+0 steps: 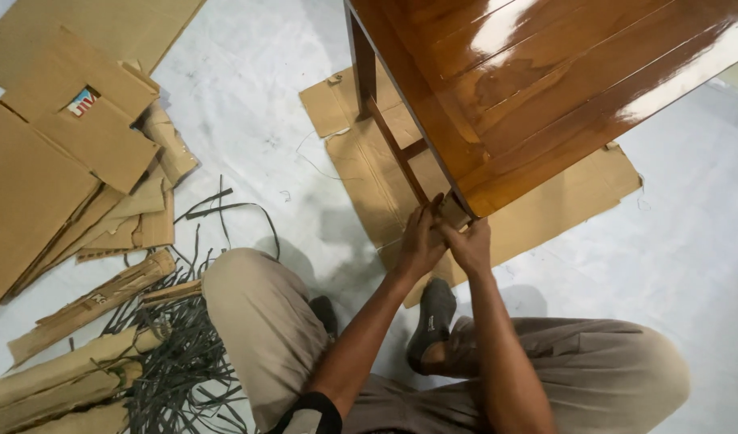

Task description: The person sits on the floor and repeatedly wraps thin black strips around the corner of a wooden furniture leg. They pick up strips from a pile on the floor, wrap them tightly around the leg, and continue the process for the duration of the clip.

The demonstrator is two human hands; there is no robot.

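Flattened brown cardboard [39, 185] heaped at far left on the pale floor [248, 104], one flap carrying a small red, white and blue label [82, 101]. Below it, rolled cardboard strips and a tangle of dark plastic strapping [180, 362]. Glossy wooden table [545, 88] upper right, cut off by the frame, standing on a cardboard sheet [562, 201]. Left hand [421, 241] and right hand [469, 245] both closed on cardboard wrapping [451, 215] at the table's near corner; leg below hidden, fingertips hard to make out.
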